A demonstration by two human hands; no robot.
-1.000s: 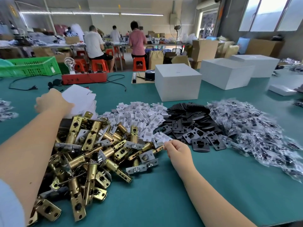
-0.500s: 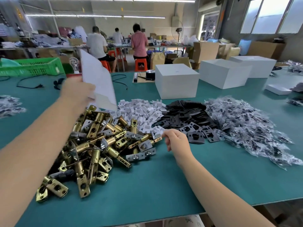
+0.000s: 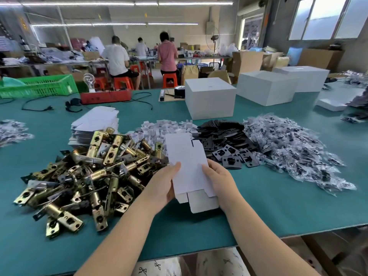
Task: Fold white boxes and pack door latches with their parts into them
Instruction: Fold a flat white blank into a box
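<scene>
Flat box blank (image 3: 187,166) held above table edge, between both hands. Left hand (image 3: 162,185) fingers curl round left edge, thumb on face; right hand (image 3: 218,181) grips right edge. Thin card: light, flexes, likely creases easily. Best hold on side edges near scores, clear of flaps below fingers.

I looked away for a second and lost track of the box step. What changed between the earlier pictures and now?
The left hand lifted one flat white box blank off the stack of blanks and brought it toward the body. The right hand left the edge of the latch pile and took hold of the blank's other side; both hands grip it now. The piles of latches and the black plates stayed put.
</scene>
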